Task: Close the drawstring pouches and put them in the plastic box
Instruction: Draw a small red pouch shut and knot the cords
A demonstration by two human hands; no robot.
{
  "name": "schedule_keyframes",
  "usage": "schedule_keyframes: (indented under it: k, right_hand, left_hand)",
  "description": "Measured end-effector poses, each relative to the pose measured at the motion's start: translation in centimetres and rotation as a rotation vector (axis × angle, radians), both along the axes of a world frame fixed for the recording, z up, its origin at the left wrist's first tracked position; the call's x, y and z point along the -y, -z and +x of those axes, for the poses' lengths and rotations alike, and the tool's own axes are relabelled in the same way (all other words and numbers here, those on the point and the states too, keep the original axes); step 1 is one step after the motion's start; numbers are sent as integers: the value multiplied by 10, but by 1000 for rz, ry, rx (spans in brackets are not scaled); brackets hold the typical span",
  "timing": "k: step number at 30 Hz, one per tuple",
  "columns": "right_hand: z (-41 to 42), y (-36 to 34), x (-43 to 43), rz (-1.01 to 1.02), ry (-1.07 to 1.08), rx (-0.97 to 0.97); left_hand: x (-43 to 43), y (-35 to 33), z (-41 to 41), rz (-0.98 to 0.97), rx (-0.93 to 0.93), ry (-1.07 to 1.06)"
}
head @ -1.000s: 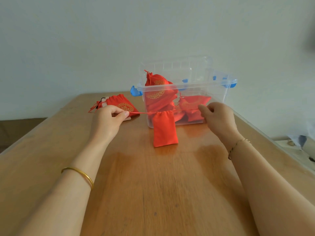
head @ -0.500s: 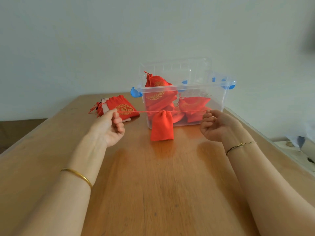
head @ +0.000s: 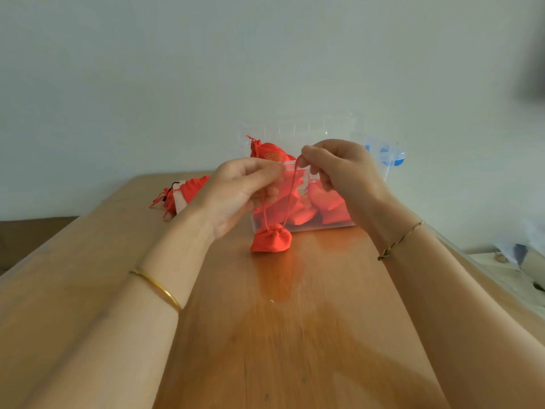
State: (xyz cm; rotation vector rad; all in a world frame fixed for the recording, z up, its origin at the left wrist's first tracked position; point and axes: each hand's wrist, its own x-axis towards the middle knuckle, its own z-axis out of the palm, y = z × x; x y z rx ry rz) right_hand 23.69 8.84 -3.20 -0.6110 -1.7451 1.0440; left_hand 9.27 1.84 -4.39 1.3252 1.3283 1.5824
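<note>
Plain pale wall stands behind a long wooden table (head: 283, 335), with the clear plastic box (head: 368, 172) at its far end, already holding several red pouches. Just in front of the box, the red drawstring pouch (head: 271, 239) in hand rests on the wood, its mouth gathered tight. Two red cords (head: 290, 196) rise from it to the hands raised above. The left hand (head: 241, 190) pinches one cord between thumb and fingers; the right hand (head: 345, 169) is closed on the other, though blur makes the exact pinch hard to read. More pouches (head: 188, 190) lie at the far left, waiting.

To finish this step well, I judge the mouth is cinched enough, so further pulling adds little. Lift by both cords together so the pouch hangs level, carry it over the near rim and lower it into a gap among the others. Let the cords drop inside, not over the edge.
</note>
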Motion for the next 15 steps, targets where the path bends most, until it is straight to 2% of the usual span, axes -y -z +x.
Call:
schedule_keyframes:
  k: [6,9,13,15]
  right_hand:
    - [-9,-11,-5,60,-46,78]
    - [-3,3,-9,-60,-65,34]
    - [0,23,-8,-171,-98,205]
    - [-2,27,-7,-188,-155,205]
  left_hand:
    - [-11,-3,5,-23,-202,-10]
    - [-14,-3,4,-7,-132,32]
    - [-18,-4,2,-26,-35,114]
    - [-19,-3,5,-36,-22,136]
